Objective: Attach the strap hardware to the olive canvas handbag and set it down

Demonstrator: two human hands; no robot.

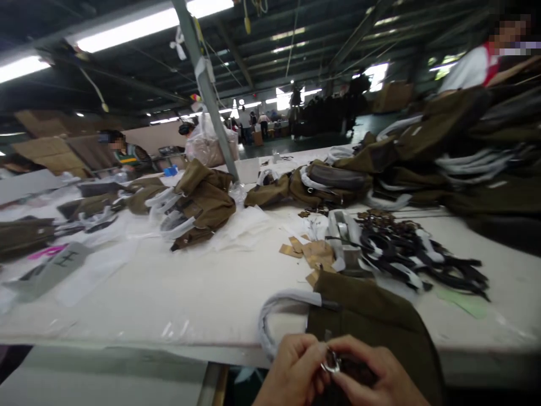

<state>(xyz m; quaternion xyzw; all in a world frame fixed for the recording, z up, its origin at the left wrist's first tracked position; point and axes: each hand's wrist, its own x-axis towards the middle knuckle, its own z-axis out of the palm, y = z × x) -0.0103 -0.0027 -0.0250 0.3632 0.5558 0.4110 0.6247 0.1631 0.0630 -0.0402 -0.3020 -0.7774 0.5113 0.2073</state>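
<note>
My left hand (293,369) and my right hand (376,375) meet at the bottom edge of the view, both pinching a small silver metal ring (332,362). The ring sits at the near end of an olive-brown bag (372,318) that lies on the white table (190,287) just in front of me. A handle wrapped in white (274,307) curves out from the bag's left side, close to my left hand.
A tangle of black straps (418,254) and brown card tags (315,251) lie behind the bag. More olive bags are heaped at centre left (203,203), centre back (321,180) and right (465,146). A slanted metal pole (211,101) rises from the table. Other people work at the far left and far right.
</note>
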